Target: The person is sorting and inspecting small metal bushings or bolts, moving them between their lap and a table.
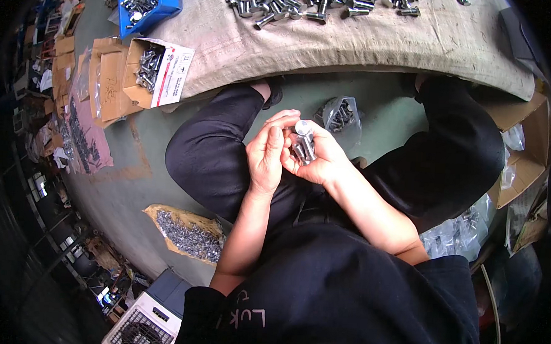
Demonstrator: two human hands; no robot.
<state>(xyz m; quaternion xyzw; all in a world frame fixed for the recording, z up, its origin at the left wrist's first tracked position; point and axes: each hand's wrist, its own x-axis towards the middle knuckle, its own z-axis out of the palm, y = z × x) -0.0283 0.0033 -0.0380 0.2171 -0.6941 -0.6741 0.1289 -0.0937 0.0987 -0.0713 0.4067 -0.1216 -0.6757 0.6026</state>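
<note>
Right hand (323, 156) curls around a small cluster of headed metal pins (309, 147), thumb side up; left hand (265, 157) is half-cupped just left of them, its grip, if any, hidden. The pins lie between the hands, nearer the right — the clearest one's long axis runs away from the torso, slightly tilted, head at the far end, toward the clear plastic bag (351, 124) beyond.

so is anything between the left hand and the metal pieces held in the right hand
Partly: curled fingertips of the right hand stand between the left hand and the lower metal pieces. Beside the upper round head, nothing visible is in the way; whether left fingertips touch it is unclear.
</note>
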